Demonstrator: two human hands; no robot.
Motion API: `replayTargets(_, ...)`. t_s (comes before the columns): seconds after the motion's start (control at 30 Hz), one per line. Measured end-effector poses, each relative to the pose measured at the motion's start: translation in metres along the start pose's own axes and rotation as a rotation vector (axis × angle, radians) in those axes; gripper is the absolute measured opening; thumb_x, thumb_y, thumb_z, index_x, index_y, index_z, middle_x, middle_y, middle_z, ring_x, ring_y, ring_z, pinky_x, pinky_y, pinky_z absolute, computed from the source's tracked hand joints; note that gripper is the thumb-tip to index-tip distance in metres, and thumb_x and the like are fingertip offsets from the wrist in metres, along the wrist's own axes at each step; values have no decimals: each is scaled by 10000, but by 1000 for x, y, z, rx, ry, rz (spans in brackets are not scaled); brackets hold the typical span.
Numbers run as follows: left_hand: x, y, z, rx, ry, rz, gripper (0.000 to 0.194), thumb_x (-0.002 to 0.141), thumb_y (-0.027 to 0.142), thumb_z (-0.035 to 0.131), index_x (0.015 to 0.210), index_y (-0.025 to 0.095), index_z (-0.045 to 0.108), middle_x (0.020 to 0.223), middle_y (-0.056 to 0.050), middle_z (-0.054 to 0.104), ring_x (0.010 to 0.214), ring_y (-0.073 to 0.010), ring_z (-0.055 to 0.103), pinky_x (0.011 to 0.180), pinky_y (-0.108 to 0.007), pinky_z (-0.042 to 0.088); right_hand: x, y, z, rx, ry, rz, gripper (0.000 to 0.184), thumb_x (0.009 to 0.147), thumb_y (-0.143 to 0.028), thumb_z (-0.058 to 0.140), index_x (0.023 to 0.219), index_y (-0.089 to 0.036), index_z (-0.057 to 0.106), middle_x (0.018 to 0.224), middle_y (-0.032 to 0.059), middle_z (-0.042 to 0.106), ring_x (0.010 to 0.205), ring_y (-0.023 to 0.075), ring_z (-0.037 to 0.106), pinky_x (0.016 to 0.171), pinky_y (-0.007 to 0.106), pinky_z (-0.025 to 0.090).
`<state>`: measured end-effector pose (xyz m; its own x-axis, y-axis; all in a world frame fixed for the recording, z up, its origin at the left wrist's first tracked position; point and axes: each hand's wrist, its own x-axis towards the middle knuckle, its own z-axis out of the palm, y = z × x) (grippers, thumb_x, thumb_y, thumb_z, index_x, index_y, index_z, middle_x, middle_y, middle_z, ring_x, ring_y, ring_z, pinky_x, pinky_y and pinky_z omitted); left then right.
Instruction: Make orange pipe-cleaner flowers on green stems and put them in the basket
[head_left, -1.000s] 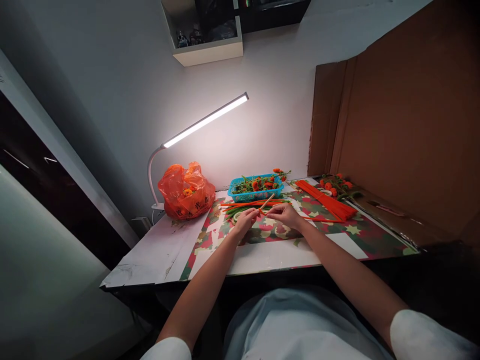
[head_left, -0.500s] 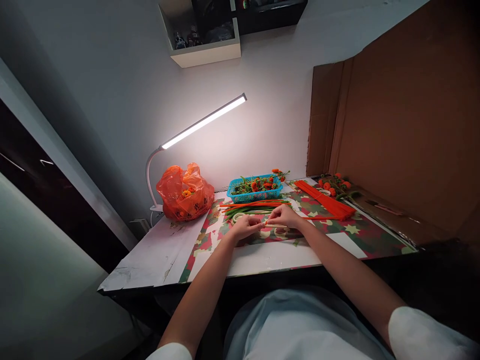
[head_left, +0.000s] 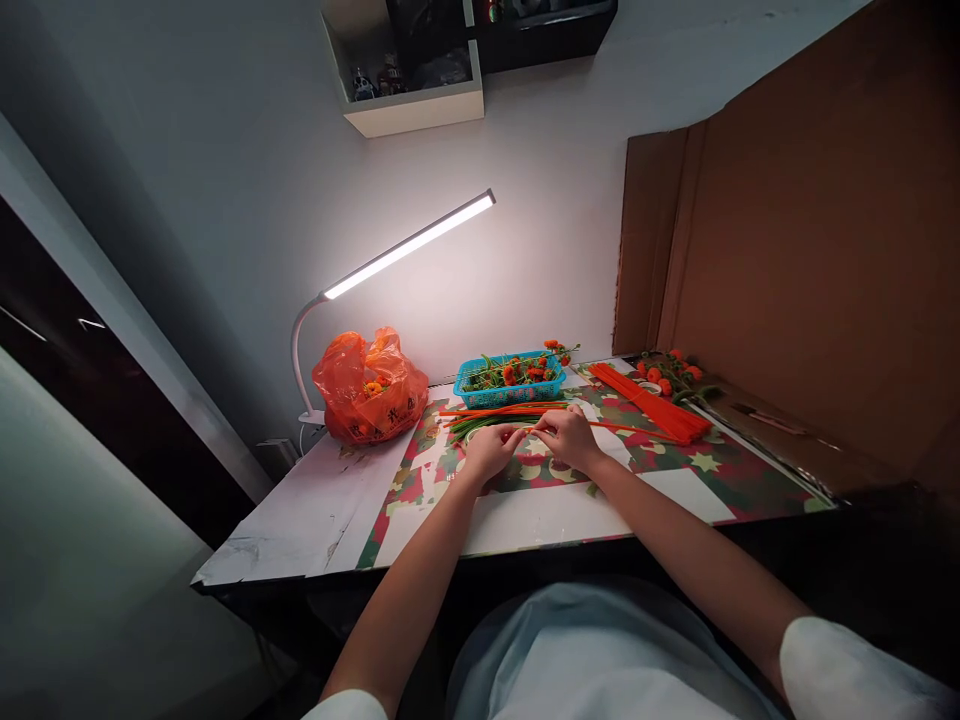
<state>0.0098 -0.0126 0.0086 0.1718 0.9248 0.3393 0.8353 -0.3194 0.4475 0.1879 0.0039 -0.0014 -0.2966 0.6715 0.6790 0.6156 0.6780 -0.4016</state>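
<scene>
My left hand and my right hand meet over the patterned red-and-green mat on the table. Both are closed in a pinch, fingertips nearly touching, on a thin orange pipe cleaner that runs off to the right. Just behind the hands lies a loose pile of orange and green pipe cleaners. A blue basket with small orange flowers on green stems stands behind that pile.
An orange plastic bag sits at the back left under a lit desk lamp. A bundle of orange pipe cleaners and more orange flowers lie at the right, beside a tall cardboard sheet. A wall shelf hangs above.
The pale stick that poked up between my hands a second ago is no longer seen. Both hands have dropped closer to the mat and stay pinched together.
</scene>
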Motion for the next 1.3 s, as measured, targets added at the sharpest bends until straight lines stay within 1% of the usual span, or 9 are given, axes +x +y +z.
replayTargets(0.1,1,0,4,-64,48,-48,439,834,511,419,615,168,584,541,3,507,508,-115,379,506,-254,197,-1,-3,3,9,18,3,257,858,-335,552,670,-187,645,655,35,671,641,157,574,735,321,289)
replayTargets(0.23,3,-2,7,-195,75,-116,461,816,538,416,606,156,569,534,15,472,523,-110,383,507,-243,228,-2,-7,10,80,55,29,232,856,-329,554,703,-193,664,723,47,692,687,170,590,739,316,317)
replayTargets(0.37,6,-7,11,-384,48,-148,488,779,584,420,611,146,556,551,22,453,546,-104,387,524,-229,271,-2,-8,14,169,51,52,200,828,-314,587,696,-191,672,657,33,665,627,160,570,711,306,360)
replayTargets(0.57,7,-11,12,-546,-7,-168,503,731,639,459,603,156,523,513,45,350,514,-87,321,498,-224,256,-2,-4,16,397,17,57,189,792,-344,615,733,-183,697,693,50,676,630,168,584,626,286,418)
replayTargets(0.73,4,-4,5,-658,-82,-231,506,731,659,446,594,172,463,501,49,295,457,-72,237,446,-237,170,1,1,18,611,-45,204,298,727,-452,648,768,-163,708,723,65,683,647,179,598,590,284,447)
replayTargets(0.87,2,2,-1,-731,-145,-160,505,705,662,488,573,178,428,498,55,265,458,-69,215,451,-244,151,7,5,10,779,-184,304,421,627,-550,693,751,-148,707,712,51,675,652,163,587,597,276,445)
replayTargets(1.0,0,2,-5,-697,-198,-50,523,709,674,468,567,173,428,507,50,287,477,-71,237,464,-240,166,9,8,2,836,-329,358,486,574,-562,729,773,-119,718,678,43,657,599,128,547,550,248,405)
replayTargets(1.17,-1,-1,-8,-624,-211,40,483,695,629,504,577,162,464,508,51,307,498,-75,270,485,-232,187,9,3,-5,884,-374,383,459,551,-522,762,766,-119,722,680,47,662,601,123,545,552,242,402)
replayTargets(1.3,0,-5,-7,-574,-192,63,465,684,604,506,562,156,481,512,45,335,512,-81,296,500,-232,208,9,-4,-9,873,-392,356,428,568,-514,755,737,-122,721,695,59,668,647,144,569,573,248,420)
